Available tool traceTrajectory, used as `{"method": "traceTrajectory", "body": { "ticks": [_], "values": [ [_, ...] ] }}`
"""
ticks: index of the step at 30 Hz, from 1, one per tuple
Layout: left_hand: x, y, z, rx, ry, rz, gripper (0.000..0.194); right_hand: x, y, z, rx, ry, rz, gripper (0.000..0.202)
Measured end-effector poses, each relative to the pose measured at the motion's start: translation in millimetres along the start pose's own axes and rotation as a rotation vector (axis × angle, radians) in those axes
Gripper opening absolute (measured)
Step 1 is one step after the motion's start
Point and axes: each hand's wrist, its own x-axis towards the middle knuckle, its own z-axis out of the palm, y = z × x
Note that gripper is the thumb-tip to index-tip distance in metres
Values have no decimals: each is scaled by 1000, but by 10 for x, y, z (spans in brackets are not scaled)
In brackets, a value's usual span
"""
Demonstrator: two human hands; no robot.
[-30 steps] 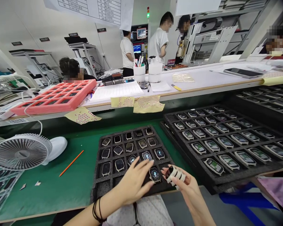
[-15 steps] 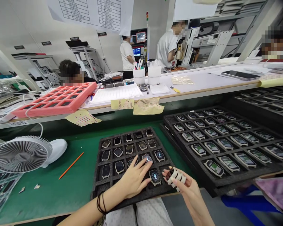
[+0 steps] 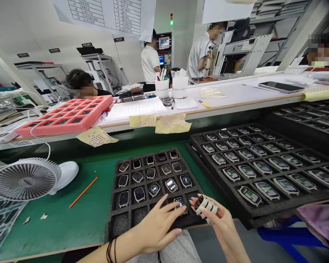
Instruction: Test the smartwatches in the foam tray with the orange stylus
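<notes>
A black foam tray on the green mat holds several square watch faces, some with lit screens. My left hand, with dark bands at its wrist, reaches over the tray's near part. Its fingers are spread, and a fingertip touches the lit watch in the near right part. Just behind that, another watch shows a white screen with coloured icons. At the tray's right edge, my right hand is wrapped round a stack of several pale watch cases.
Larger black trays of watches stand at the right. A white fan and an orange stick are at the left. The shelf carries a pink foam tray and white cups. Several people are beyond.
My left hand has moved nearer and right, from the middle watches to the near right one. The watch behind it now shows coloured icons. My right hand has barely moved.
</notes>
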Motion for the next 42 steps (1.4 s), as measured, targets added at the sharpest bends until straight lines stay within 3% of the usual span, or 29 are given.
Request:
{"method": "traceTrajectory", "body": {
  "ticks": [6,9,14,18,21,27,31,36,42],
  "values": [
    [-124,-414,-66,143,139,-261,51,-24,-27,47,20,1,-5,46],
    [-192,-549,-21,227,123,-264,54,-28,-37,64,16,-3,3,45],
    [-418,-509,-62,288,89,-193,56,-22,-30,62,2,2,31,45],
    [-545,-462,-147,290,179,-255,49,-10,-6,71,1,-12,26,45],
    [-393,-445,-159,275,236,-276,46,-13,-1,80,5,-33,10,44],
    [376,-379,-57,218,140,-144,46,-69,-32,33,32,4,-26,45],
    [735,-397,36,226,141,-74,46,-109,-56,-16,24,39,-34,45],
    [896,-478,139,235,140,-69,46,-116,-86,-70,13,40,-49,42],
    [789,-390,109,213,104,38,46,-120,-101,-62,9,64,-39,45]
  ]
}}
